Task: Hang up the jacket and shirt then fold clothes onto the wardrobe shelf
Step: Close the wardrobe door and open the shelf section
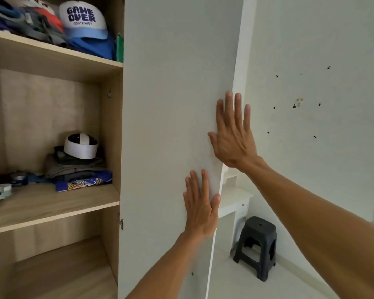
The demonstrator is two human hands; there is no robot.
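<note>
Person is pressing white wardrobe door (171, 104) w/ L hand (200, 209) low, R hand (232, 137) higher; fingers straight, grasping nothing.

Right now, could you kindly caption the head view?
Left hand and right hand press flat on the white wardrobe door beside shelved folded clothes.

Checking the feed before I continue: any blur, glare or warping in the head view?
Head view: soft even light, no glare; door and shelf lines lean from the wide lens; left hand and right hand look sharp; folded clothes sit in dimmer shade; cap lettering reads clearly.
</note>
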